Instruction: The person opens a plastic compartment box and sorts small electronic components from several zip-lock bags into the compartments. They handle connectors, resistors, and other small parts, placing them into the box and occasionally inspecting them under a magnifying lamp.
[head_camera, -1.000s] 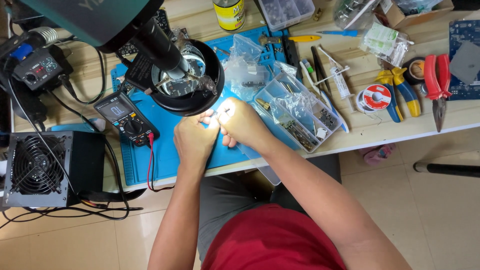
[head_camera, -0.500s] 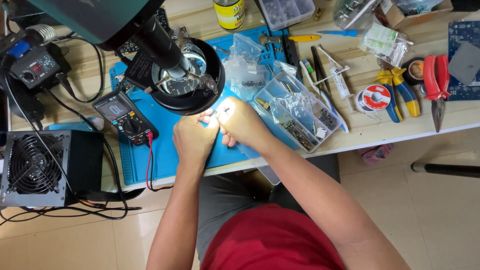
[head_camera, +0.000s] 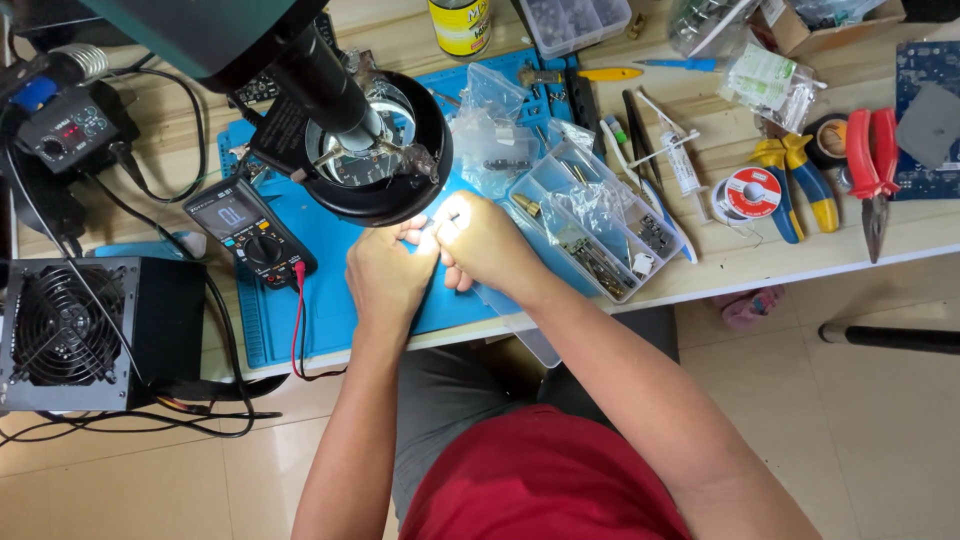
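- While the head camera looks down, the left hand (head_camera: 385, 275) and the right hand (head_camera: 485, 240) meet over the blue mat (head_camera: 300, 320), fingertips touching.
- Both hands have their fingers curled and pressed close together. They pinch a tiny part (head_camera: 428, 228) between them; bright light washes it out, so I cannot tell what it is.
- Just above the fingers hangs the round black magnifier lamp (head_camera: 375, 150).
- Left of the fingers, near the left hand, lies a black meter (head_camera: 250, 230) with a red wire (head_camera: 297, 320) running down from it.
- Right of the fingers, just beside the right hand, sits a clear parts box (head_camera: 595, 220) with small bits inside.
- Farther right of the fingers lie a solder roll (head_camera: 752, 192), yellow and blue pliers (head_camera: 800, 180) and red pliers (head_camera: 872, 165).
- Far left of the fingers, well apart, stands a black box with a fan (head_camera: 75, 330).
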